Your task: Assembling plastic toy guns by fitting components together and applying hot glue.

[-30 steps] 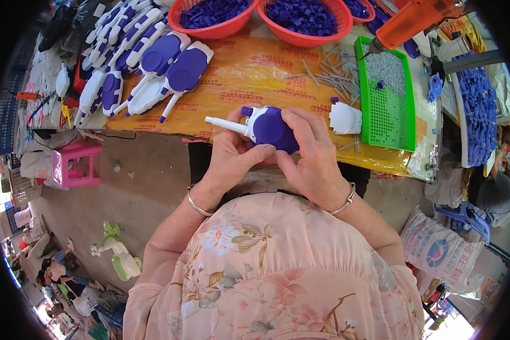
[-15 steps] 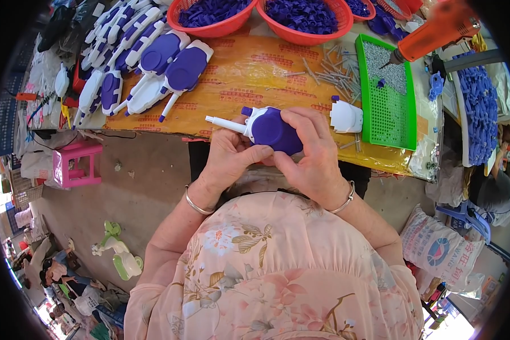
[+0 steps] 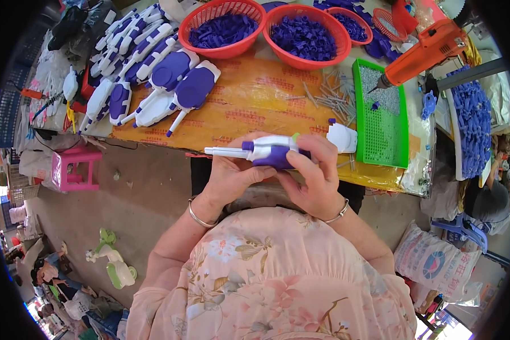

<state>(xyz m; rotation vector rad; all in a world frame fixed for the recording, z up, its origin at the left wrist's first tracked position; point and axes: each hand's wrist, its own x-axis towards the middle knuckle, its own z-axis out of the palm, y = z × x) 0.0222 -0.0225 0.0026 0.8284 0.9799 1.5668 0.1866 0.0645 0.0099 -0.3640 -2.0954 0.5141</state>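
A white and purple plastic toy guitar (image 3: 273, 154) is held between my two hands at the table's front edge, turned so that its narrow side shows. My left hand (image 3: 235, 175) grips it near the base of the white neck, which points left. My right hand (image 3: 311, 167) closes on the body's right end with thumb and fingers. On the table to the right lies a white plastic piece (image 3: 341, 137) with a small purple tip. Several similar guitars (image 3: 191, 92) rest at the left, some stacked on one another.
Red baskets (image 3: 224, 29) of purple parts stand at the back. A green tray (image 3: 381, 113) holds small screws, with an orange power drill (image 3: 425, 51) above it. Loose metal rods (image 3: 335, 93) lie beside the tray. A pink stool (image 3: 76, 164) and a green-white ride-on toy (image 3: 110, 255) stand left.
The toy guitar has been rolled from its flat purple face to its narrow side, still in both hands. The table sits lower in view.
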